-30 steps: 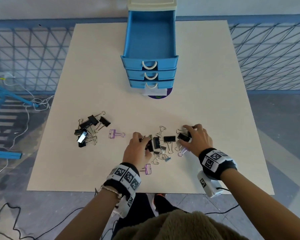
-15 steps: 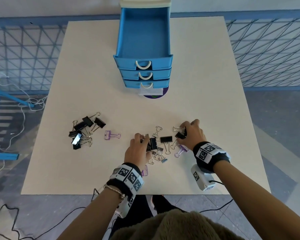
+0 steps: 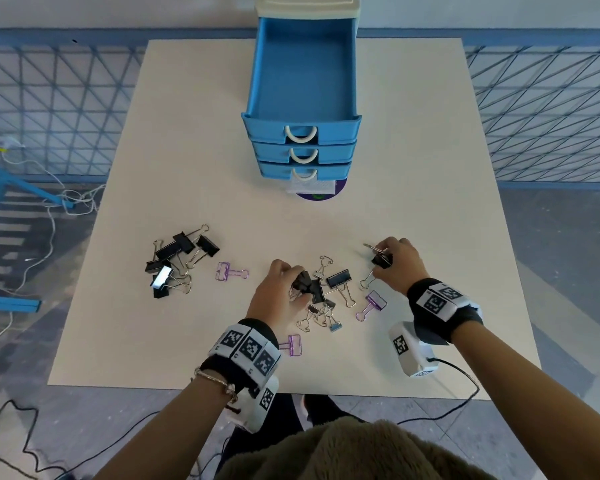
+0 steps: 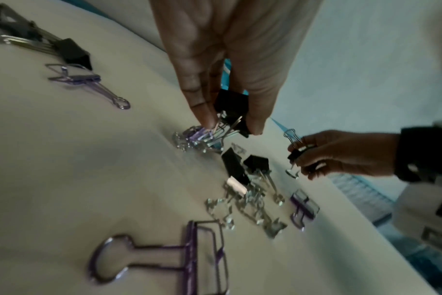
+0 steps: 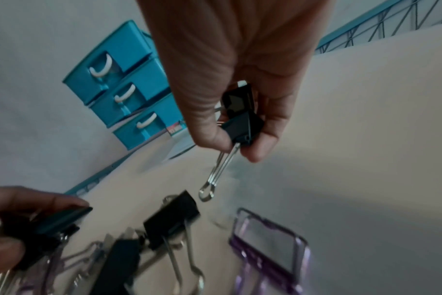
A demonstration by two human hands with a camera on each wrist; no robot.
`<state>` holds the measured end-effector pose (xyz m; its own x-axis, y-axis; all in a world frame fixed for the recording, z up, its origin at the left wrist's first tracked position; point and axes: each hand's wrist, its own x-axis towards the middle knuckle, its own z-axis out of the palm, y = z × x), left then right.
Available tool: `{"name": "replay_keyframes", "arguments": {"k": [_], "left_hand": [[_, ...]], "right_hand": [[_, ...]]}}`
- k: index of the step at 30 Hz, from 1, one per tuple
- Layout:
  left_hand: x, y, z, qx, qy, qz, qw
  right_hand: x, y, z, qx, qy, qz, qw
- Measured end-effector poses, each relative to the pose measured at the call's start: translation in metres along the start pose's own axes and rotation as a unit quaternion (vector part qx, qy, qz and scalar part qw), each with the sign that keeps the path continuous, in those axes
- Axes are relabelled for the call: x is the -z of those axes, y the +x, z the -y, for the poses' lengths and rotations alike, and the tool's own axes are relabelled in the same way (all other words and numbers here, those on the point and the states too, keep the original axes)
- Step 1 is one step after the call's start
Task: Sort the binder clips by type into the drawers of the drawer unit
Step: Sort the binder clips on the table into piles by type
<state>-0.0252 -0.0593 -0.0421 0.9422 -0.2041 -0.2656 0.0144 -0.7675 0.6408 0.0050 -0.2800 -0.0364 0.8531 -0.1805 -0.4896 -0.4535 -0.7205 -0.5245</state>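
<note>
A blue drawer unit (image 3: 302, 133) stands at the table's far middle, its top drawer (image 3: 302, 67) pulled out and bare inside; the two lower drawers are closed. My left hand (image 3: 281, 292) pinches black binder clips (image 4: 231, 108) just above the middle pile (image 3: 326, 306). My right hand (image 3: 395, 265) holds black binder clips (image 5: 240, 117) lifted off the table, right of the pile. One more black clip (image 3: 339, 278) lies between the hands. Purple wire clips (image 3: 373, 304) lie around the pile, and small silver ones sit in it.
A second heap of black clips (image 3: 177, 261) lies at the left, with a purple clip (image 3: 229, 271) beside it. Another purple clip (image 3: 293, 345) sits by my left wrist. The table (image 3: 430, 168) ends at a blue mesh railing (image 3: 551, 116). Cables trail on the floor.
My right hand has lifted its black clips off the table and drawn slightly right. My left hand has closed on black clips from the pile.
</note>
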Motion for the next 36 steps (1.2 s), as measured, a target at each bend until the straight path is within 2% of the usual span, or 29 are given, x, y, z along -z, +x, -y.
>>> {"name": "replay_keyframes", "arguments": {"k": [3, 6, 8, 11, 12, 14, 19, 22, 26, 30, 32, 36], "left_hand": [[0.011, 0.001, 0.007, 0.022, -0.120, -0.041, 0.992], [0.024, 0.004, 0.015, 0.071, -0.265, -0.056, 0.960], [0.032, 0.005, 0.020, 0.122, -0.380, -0.031, 0.916], [0.040, 0.003, 0.026, 0.195, -0.532, 0.035, 0.823], [0.041, 0.002, 0.028, 0.209, -0.561, 0.047, 0.800], [0.041, 0.001, 0.032, 0.230, -0.588, 0.058, 0.773], [0.045, 0.001, 0.036, 0.248, -0.608, 0.062, 0.752], [0.062, -0.005, 0.042, 0.218, -0.589, 0.047, 0.777], [0.092, -0.019, 0.066, 0.212, -0.426, -0.039, 0.879], [0.105, -0.027, 0.097, 0.246, -0.223, -0.086, 0.939], [0.103, -0.028, 0.106, 0.254, -0.108, -0.095, 0.956], [0.098, -0.023, 0.103, 0.278, 0.020, -0.084, 0.957]], "right_hand": [[0.009, -0.002, 0.008, 0.014, 0.040, -0.035, 0.998], [0.013, -0.002, 0.029, 0.034, 0.085, -0.060, 0.994], [0.011, -0.001, 0.049, 0.056, 0.103, -0.061, 0.991], [0.000, 0.003, 0.082, 0.087, 0.124, -0.039, 0.988], [-0.004, 0.003, 0.092, 0.091, 0.125, -0.030, 0.988], [-0.011, 0.004, 0.105, 0.096, 0.121, -0.015, 0.988], [-0.023, 0.005, 0.116, 0.091, 0.076, 0.007, 0.993], [-0.033, 0.003, 0.126, 0.101, 0.069, 0.025, 0.992], [-0.066, 0.002, 0.151, 0.138, 0.040, 0.066, 0.987], [-0.105, 0.002, 0.182, 0.159, -0.006, 0.100, 0.982], [-0.120, 0.004, 0.196, 0.164, -0.025, 0.105, 0.980], [-0.142, 0.013, 0.212, 0.164, -0.007, 0.112, 0.980]]}}
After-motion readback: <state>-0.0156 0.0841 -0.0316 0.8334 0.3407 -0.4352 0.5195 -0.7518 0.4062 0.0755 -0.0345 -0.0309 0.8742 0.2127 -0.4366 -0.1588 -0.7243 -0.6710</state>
